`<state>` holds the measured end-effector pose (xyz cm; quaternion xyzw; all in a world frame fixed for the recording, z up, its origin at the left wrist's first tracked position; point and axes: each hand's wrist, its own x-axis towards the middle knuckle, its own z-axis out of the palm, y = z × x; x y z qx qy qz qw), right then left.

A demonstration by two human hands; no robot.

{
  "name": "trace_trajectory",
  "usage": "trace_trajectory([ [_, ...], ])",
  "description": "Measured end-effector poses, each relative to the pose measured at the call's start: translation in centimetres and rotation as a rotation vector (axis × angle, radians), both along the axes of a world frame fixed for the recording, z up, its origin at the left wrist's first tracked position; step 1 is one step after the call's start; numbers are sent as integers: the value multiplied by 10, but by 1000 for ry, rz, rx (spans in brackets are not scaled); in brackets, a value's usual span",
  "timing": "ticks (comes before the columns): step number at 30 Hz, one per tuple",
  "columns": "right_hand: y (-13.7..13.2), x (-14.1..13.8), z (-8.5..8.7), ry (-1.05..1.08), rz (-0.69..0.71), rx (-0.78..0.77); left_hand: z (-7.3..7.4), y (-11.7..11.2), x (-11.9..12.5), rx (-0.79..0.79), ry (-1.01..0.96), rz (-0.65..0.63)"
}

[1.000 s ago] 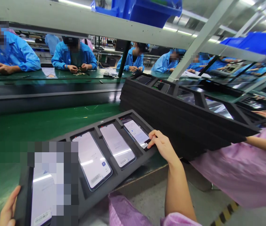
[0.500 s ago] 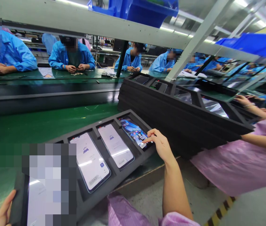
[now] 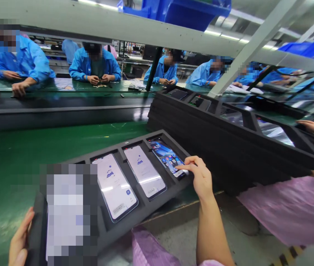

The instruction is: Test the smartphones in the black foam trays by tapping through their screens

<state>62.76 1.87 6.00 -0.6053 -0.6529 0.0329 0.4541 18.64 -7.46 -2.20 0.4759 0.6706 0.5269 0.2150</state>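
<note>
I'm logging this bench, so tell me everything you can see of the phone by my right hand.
The phone lies face up in the rightmost compartment of the black tray, slanted in the picture, with its top end away from you. Its front looks like smooth glass. The screen is lit, with blue wallpaper, clock digits ending in 4:25 and colorful app icons below. Your right hand has a digit at the lower screen; contact is hard to judge. Its back is hidden.

Glassy, flat white-lit phones (image 3: pixel 145 171), dull long black foam-like tray (image 3: pixel 142 207)
The phones shine with streaks of light; the tray looks matt. The green tabletop (image 3: pixel 62 142) is smooth and shiny, the loose pink cloth garment (image 3: pixel 292 207) is thin and wrinkly, and the boxy blue plastic bin (image 3: pixel 192 14) looks smooth.
</note>
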Motion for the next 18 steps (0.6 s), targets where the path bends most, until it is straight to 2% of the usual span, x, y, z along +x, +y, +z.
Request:
trace_trajectory([
  [3, -14, -31, -2, -17, 39, 55, 21, -8, 3, 218, 117, -51],
  [6, -30, -80, 2, -131, 254, 137, 41, -19, -1, 407, 470, -220],
  [7, -35, -98, 4, -162, 343, 157, 47, -22, -2, 425, 586, -285],
  [9, -43, -130, 10, -219, 512, 167, 57, -25, -2, 428, 693, -299],
  [12, -49, -164, 16, -290, 667, 137, 70, -25, 3, 386, 841, -423],
  [15, -46, -171, 15, -282, 642, 155, 81, -19, 10, 282, 933, -563],
  [18, -41, -157, 11, -239, 511, 209, 90, -11, 15, 185, 977, -664],
])
